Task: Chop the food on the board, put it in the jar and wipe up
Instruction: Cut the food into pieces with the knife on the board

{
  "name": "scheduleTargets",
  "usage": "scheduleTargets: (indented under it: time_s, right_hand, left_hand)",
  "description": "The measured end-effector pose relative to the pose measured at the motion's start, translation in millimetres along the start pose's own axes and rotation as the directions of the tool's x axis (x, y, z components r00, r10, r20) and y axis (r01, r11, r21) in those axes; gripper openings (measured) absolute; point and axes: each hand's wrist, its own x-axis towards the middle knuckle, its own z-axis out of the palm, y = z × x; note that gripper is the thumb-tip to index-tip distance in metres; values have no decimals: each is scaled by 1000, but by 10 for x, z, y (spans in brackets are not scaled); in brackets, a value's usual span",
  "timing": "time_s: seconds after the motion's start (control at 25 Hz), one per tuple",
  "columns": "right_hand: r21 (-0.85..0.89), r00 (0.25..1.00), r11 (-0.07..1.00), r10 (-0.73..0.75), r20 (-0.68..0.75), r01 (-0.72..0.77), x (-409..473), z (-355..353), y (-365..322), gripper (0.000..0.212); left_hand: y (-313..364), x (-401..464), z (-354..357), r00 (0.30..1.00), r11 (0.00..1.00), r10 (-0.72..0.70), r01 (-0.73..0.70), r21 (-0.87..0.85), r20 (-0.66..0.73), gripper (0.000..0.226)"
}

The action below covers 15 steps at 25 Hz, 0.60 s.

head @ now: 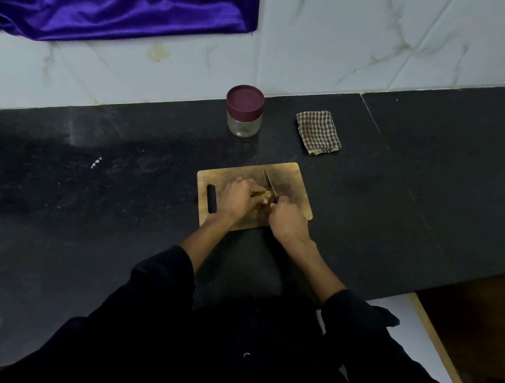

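Person in dark, near-black long-sleeved shirt (238, 350), sleeves pushed up to mid-forearm. Small round button (247, 356) on the front. Both forearms bare.

Maroon lid (245, 97) on clear jar (243, 125); brown-and-white checked cloth (318, 132). Tan wooden board (292, 175) on speckled black table (101, 184). Shiny purple fabric (123, 9) against white veined marble wall (367, 45).

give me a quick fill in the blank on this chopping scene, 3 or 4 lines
1. The right hand grips the ____, its blade pointing away from the person.
2. The jar behind the cutting board has its maroon lid ____.
3. The folded checked cloth lies to the ____ of the jar.
4. The left hand holds the food on the ____.

Missing words: knife; on; right; cutting board
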Motion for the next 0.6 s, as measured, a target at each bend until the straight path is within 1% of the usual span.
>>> scheduleTargets:
  time_s: [0.12, 0.24, 0.4, 0.6]
  right_hand:
    - [-13, 999, 999, 32, 29, -32, -38, 21, -2, 21]
    - [-27, 997, 998, 55, 54, -54, -143, 94, 78, 27]
    - [-46, 997, 998, 44, 58, -42, -298, 165, 216, 20]
    - [-6, 998, 999, 49, 27, -49, -372, 159, 309, 23]
  left_hand:
    - [0, 3, 15, 1000, 1000, -1, 1, 13, -9, 24]
    - [-6, 10, 21, 1000, 1000, -22, 21, -12, -14, 25]
    - [18, 10, 12, 999, 999, -39, 39, -9, -18, 28]
    - [12, 17, 21, 998, 998, -59, 59, -23, 2, 28]
